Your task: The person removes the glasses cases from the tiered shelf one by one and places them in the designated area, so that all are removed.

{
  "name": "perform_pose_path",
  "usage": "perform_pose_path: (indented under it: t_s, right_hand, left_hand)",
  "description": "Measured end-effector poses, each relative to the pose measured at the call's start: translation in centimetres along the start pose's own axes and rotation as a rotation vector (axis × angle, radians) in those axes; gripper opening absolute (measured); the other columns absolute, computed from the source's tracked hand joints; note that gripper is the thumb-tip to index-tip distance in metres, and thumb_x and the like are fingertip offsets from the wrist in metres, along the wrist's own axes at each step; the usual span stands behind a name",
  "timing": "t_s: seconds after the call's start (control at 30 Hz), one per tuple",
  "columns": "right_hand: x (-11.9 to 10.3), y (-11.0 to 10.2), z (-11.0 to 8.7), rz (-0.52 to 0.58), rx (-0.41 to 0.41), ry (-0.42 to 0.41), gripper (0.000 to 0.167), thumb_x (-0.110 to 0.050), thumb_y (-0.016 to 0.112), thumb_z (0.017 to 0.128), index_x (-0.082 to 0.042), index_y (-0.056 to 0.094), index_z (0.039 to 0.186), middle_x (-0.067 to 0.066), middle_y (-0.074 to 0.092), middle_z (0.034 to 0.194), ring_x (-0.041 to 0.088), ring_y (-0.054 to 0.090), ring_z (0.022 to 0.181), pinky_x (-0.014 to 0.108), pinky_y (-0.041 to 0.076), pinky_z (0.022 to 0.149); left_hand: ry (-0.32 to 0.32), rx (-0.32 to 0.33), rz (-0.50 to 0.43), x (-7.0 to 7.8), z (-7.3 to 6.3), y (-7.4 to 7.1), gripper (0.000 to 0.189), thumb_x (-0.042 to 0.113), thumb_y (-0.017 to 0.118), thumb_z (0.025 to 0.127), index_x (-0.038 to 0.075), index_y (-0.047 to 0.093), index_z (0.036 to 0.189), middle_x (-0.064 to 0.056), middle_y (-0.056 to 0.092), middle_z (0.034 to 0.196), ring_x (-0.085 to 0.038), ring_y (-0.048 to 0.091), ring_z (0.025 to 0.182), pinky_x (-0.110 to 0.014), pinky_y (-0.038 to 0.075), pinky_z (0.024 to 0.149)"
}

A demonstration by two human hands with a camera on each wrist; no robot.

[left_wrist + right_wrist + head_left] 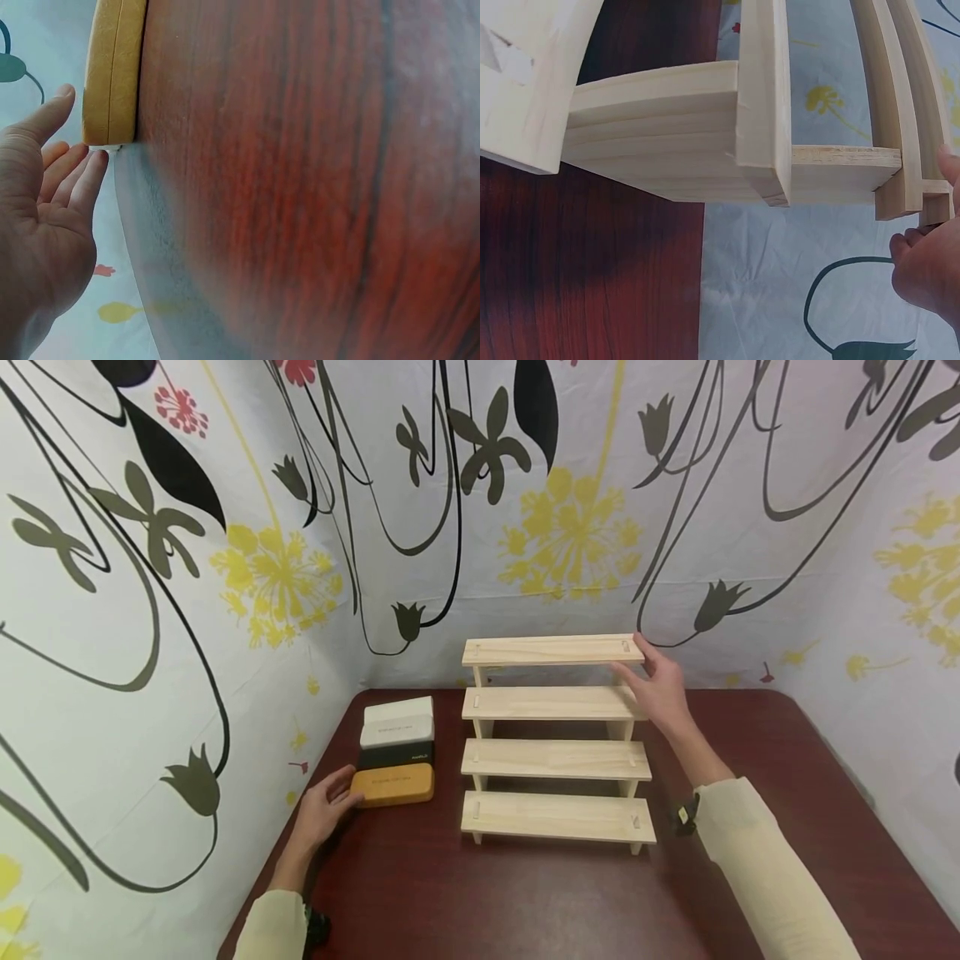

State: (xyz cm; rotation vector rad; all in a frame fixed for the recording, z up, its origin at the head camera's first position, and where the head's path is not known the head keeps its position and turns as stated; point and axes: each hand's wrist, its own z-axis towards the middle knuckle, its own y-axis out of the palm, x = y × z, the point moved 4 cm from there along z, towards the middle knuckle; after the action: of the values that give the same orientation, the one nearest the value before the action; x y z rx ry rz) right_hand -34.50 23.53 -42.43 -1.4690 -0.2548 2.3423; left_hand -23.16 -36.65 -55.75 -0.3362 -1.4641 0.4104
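A four-tier stepped wooden display rack [555, 758] stands on the dark red-brown table. My right hand [663, 689] holds the right end of its top shelf [551, 650], thumb below and fingers at the end. The right wrist view shows the rack's side panel [652, 127] close up, with that hand [930, 266] at the far end. My left hand [324, 810] is at the left end of a mustard-yellow glasses case [393, 785]. In the left wrist view its fingers are loosely extended beside the case's end [111, 82], not wrapped round it.
Behind the yellow case lie a black case [397, 754] and a white case [397, 729], with another pale case [397, 708] at the back. Floral-patterned white cloth [480, 552] surrounds the table [525, 893] at the back and sides.
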Motion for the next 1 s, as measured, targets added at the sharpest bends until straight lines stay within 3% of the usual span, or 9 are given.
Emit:
perform_pose_path:
  t_s: [0.23, 0.47, 0.73, 1.0]
  right_hand:
    - [0.0, -0.3, -0.8, -0.006, -0.001, -0.019, 0.072, -0.017, 0.074, 0.103, -0.005, 0.037, 0.164, 0.017, 0.033, 0.169, 0.04, 0.036, 0.153, 0.048, 0.034, 0.124]
    - [0.3, -0.6, -2.0, -0.061, 0.006, -0.04, 0.075, -0.024, 0.073, 0.104, -0.005, 0.036, 0.165, 0.018, 0.034, 0.169, 0.045, 0.039, 0.15, 0.053, 0.037, 0.121]
    - [0.6, -0.7, -3.5, -0.053, -0.009, -0.003, 0.077, -0.034, 0.072, 0.104, -0.02, 0.032, 0.169, 0.01, 0.032, 0.171, 0.041, 0.038, 0.152, 0.058, 0.036, 0.12]
    - [1.7, -1.0, -5.3, -0.092, -0.036, 0.03, 0.073, -0.039, 0.067, 0.106, -0.023, 0.033, 0.168, 0.008, 0.035, 0.17, 0.042, 0.037, 0.153, 0.063, 0.035, 0.12]
  left_hand:
    - [0.004, 0.03, -0.007, 0.3, 0.2, 0.0, 0.066, 0.009, 0.076, 0.1, -0.007, 0.046, 0.156, -0.028, 0.05, 0.156, -0.043, 0.048, 0.145, -0.025, 0.05, 0.108]
    - [0.025, 0.027, -0.023, 0.2, 0.6, 0.0, 0.062, 0.005, 0.073, 0.101, -0.008, 0.046, 0.156, -0.028, 0.046, 0.159, -0.042, 0.044, 0.148, -0.031, 0.046, 0.113]
    - [0.059, 0.078, 0.032, 0.5, 0.9, 0.0, 0.06, 0.007, 0.073, 0.102, -0.003, 0.049, 0.156, -0.025, 0.047, 0.16, -0.042, 0.046, 0.147, -0.026, 0.047, 0.11]
    - [0.092, 0.115, 0.076, 1.8, 1.2, 0.4, 0.056, 0.017, 0.071, 0.105, 0.003, 0.052, 0.155, -0.019, 0.051, 0.159, -0.038, 0.045, 0.149, -0.047, 0.044, 0.117]
